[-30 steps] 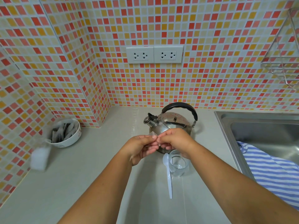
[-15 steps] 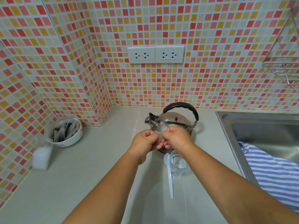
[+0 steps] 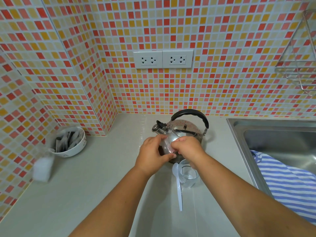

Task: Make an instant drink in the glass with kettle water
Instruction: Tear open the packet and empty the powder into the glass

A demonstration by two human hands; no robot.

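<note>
A steel kettle with a black handle stands at the back of the counter, spout to the left. Just in front of it sits a clear glass, with a white plastic spoon lying to its left. My left hand and my right hand meet in front of the kettle, above the glass. Both pinch a small shiny sachet, which is blurred and partly hidden by my fingers.
A white bowl with several dark sachets stands by the left wall, a blurred white object in front of it. A steel sink lies to the right with a blue-striped cloth over its edge. A wire rack hangs upper right.
My hands have stayed in front of the kettle. My fingers have shifted on the sachet, and my left hand now spreads wider around it.
</note>
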